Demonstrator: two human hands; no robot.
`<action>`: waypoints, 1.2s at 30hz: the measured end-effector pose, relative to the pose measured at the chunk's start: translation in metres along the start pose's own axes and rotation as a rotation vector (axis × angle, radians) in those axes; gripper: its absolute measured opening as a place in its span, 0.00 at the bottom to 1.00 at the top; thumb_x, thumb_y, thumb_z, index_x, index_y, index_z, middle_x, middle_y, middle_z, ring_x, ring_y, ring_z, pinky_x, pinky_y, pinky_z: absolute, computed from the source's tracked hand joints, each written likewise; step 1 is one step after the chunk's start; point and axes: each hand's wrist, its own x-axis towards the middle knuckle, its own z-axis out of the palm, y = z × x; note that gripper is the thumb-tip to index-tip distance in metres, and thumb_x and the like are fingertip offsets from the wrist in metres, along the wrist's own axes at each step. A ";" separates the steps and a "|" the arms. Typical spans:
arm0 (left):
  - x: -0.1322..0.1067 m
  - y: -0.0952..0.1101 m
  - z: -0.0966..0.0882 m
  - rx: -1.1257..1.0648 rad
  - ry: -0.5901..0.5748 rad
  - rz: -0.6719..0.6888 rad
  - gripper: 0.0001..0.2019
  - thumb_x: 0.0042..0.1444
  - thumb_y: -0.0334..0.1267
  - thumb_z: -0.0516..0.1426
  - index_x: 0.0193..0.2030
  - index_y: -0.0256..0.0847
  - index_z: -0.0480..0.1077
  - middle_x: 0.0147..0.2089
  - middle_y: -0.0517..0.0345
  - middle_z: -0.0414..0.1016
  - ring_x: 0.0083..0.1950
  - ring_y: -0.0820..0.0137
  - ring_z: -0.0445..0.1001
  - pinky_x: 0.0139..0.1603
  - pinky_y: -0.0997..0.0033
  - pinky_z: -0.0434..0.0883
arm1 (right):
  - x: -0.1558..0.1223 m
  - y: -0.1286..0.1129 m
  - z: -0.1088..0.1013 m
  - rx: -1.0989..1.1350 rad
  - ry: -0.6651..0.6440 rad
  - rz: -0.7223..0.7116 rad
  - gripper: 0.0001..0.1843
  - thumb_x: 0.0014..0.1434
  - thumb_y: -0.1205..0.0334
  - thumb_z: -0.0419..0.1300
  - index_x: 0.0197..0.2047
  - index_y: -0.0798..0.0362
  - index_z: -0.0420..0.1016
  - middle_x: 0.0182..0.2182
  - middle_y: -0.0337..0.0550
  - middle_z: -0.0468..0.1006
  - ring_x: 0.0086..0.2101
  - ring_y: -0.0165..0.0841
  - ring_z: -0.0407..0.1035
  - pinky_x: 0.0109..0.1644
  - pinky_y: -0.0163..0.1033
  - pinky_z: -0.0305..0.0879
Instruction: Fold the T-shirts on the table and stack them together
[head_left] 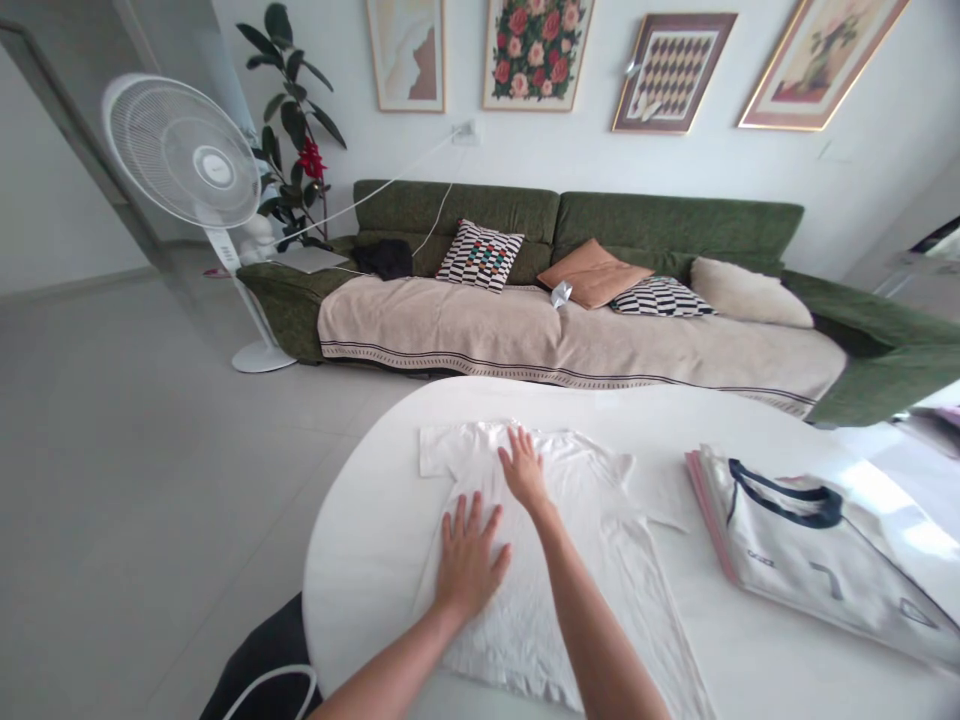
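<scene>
A white T-shirt [570,560] lies spread out on the white rounded table [345,560], its collar end toward the sofa and its sleeves out to both sides. My left hand [469,560] rests flat on the left part of the shirt's body, fingers spread. Farther up, close to the collar, my right hand [525,470] also lies on the cloth with its fingers stretched out. Some wrinkles show on the right side of the shirt. Neither hand grasps the fabric.
To the right on the table is a stack of folded clothes [825,560], a grey shirt with a dark collar on top. Behind the table stands a green sofa [480,215] with several cushions. A white standing fan [217,170] is at the left, and a dark object [262,660] is by the table's near-left edge.
</scene>
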 end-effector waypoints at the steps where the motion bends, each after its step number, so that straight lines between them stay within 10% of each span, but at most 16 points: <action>1: 0.000 0.000 0.000 0.001 -0.002 0.000 0.26 0.56 0.50 0.46 0.62 0.54 0.49 0.67 0.60 0.43 0.66 0.57 0.39 0.61 0.49 0.44 | -0.006 0.027 -0.012 -0.054 0.069 0.091 0.28 0.60 0.57 0.38 0.63 0.52 0.44 0.63 0.47 0.43 0.61 0.39 0.34 0.58 0.53 0.43; 6: 0.001 -0.001 0.000 -0.011 -0.019 0.007 0.26 0.56 0.52 0.46 0.62 0.54 0.50 0.67 0.59 0.43 0.66 0.56 0.39 0.61 0.50 0.44 | -0.055 0.160 -0.073 -0.192 0.309 0.616 0.26 0.58 0.62 0.39 0.56 0.63 0.59 0.53 0.67 0.60 0.54 0.48 0.55 0.50 0.51 0.56; 10: 0.002 0.000 -0.001 -0.019 -0.019 0.003 0.26 0.56 0.52 0.45 0.61 0.54 0.51 0.67 0.59 0.44 0.66 0.57 0.39 0.61 0.50 0.45 | -0.070 0.201 -0.093 -0.174 0.268 0.692 0.23 0.55 0.59 0.45 0.52 0.61 0.63 0.43 0.61 0.69 0.43 0.46 0.67 0.40 0.44 0.63; 14: 0.002 0.000 -0.001 -0.019 -0.023 0.000 0.26 0.56 0.52 0.45 0.61 0.54 0.51 0.66 0.60 0.44 0.66 0.57 0.40 0.61 0.51 0.45 | -0.067 0.204 -0.091 -0.164 0.214 0.659 0.18 0.52 0.64 0.47 0.45 0.57 0.68 0.34 0.51 0.73 0.38 0.40 0.69 0.38 0.39 0.63; 20: 0.001 0.000 -0.002 -0.009 -0.023 0.000 0.26 0.56 0.52 0.45 0.61 0.54 0.51 0.67 0.60 0.44 0.66 0.58 0.39 0.62 0.51 0.44 | -0.060 0.192 -0.085 -0.276 0.287 0.667 0.22 0.56 0.62 0.42 0.48 0.63 0.66 0.47 0.66 0.64 0.49 0.52 0.60 0.42 0.49 0.61; 24: 0.001 0.001 -0.002 -0.001 -0.026 -0.011 0.26 0.56 0.51 0.46 0.61 0.54 0.51 0.67 0.61 0.44 0.66 0.58 0.39 0.62 0.51 0.45 | -0.037 0.188 -0.069 -0.347 0.220 0.318 0.26 0.60 0.59 0.36 0.58 0.57 0.56 0.59 0.56 0.52 0.59 0.43 0.44 0.55 0.49 0.51; 29: 0.001 0.001 -0.002 0.010 -0.033 -0.009 0.26 0.56 0.51 0.46 0.61 0.55 0.51 0.67 0.61 0.43 0.66 0.58 0.40 0.62 0.51 0.45 | -0.018 0.194 -0.055 -0.296 -0.005 0.346 0.32 0.59 0.45 0.31 0.64 0.47 0.38 0.63 0.48 0.42 0.61 0.44 0.34 0.56 0.60 0.42; 36: 0.001 0.000 -0.002 0.014 -0.016 -0.009 0.26 0.56 0.51 0.46 0.61 0.55 0.51 0.66 0.61 0.44 0.66 0.58 0.40 0.62 0.51 0.45 | -0.071 0.136 -0.042 -0.414 0.110 0.148 0.38 0.59 0.44 0.35 0.64 0.63 0.39 0.63 0.55 0.39 0.62 0.42 0.30 0.60 0.55 0.36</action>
